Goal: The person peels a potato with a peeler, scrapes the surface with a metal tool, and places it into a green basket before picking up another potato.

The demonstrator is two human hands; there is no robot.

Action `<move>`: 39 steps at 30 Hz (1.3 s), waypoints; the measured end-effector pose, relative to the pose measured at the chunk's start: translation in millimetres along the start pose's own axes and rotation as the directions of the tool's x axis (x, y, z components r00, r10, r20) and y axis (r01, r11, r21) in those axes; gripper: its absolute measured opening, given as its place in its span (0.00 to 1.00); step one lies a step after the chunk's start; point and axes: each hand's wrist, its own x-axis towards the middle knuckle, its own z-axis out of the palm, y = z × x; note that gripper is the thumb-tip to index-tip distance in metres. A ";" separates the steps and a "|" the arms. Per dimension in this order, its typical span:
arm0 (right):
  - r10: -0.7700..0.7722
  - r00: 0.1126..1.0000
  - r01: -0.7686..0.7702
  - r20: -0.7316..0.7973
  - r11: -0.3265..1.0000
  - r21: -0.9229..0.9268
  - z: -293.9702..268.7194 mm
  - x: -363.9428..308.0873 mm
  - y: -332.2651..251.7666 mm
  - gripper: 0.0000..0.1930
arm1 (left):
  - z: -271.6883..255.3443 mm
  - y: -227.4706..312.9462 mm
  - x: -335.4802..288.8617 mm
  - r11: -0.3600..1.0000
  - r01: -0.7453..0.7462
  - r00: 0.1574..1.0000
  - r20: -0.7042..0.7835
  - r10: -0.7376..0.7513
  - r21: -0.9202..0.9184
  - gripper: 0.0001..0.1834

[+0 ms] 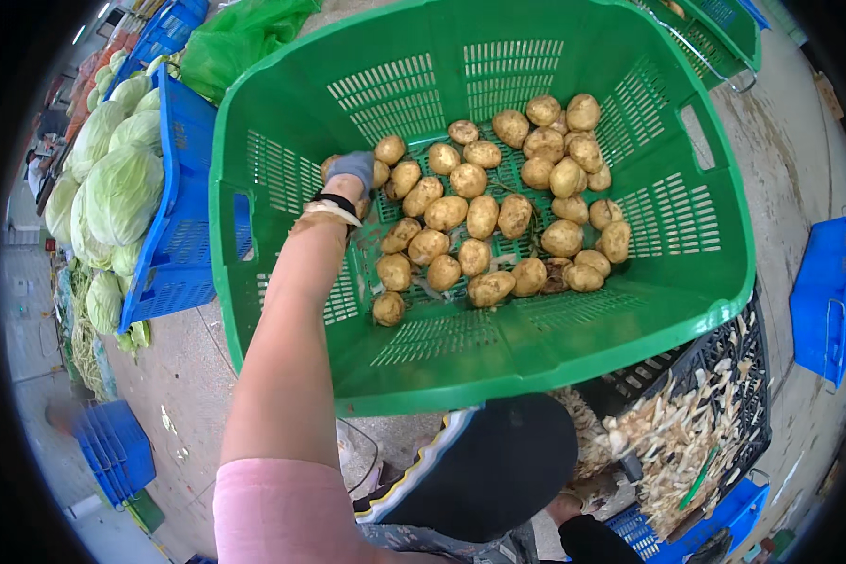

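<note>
My left hand (pixel 353 169), in a grey-blue glove, reaches down into a large green plastic crate (pixel 526 362) near its left wall. Several soil-marked yellow potatoes (pixel 482 216) are spread over the crate's slatted floor, with a pile of them toward the right. Potatoes (pixel 381 175) lie right beside the gloved hand, and its fingers are hidden from view, so I cannot make out whether it grips one. Bands circle my left wrist, below a bare forearm and pink sleeve. My right hand is out of the picture.
Left of the crate stands a blue crate (pixel 183 141) heaped with pale green cabbages (pixel 122 193). A black crate (pixel 757 395) of pale, stripped plant pieces sits at lower right. Blue crates (pixel 825 299) stand farther right, and another green crate (pixel 696 42) is at upper right.
</note>
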 end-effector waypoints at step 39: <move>0.284 0.959 -0.279 -0.001 0.940 -0.196 116.2 -31.9 61.4 0.15 | 38.4 -63.7 4.8 0.997 -0.024 0.888 -0.459 -0.012 -0.072 0.32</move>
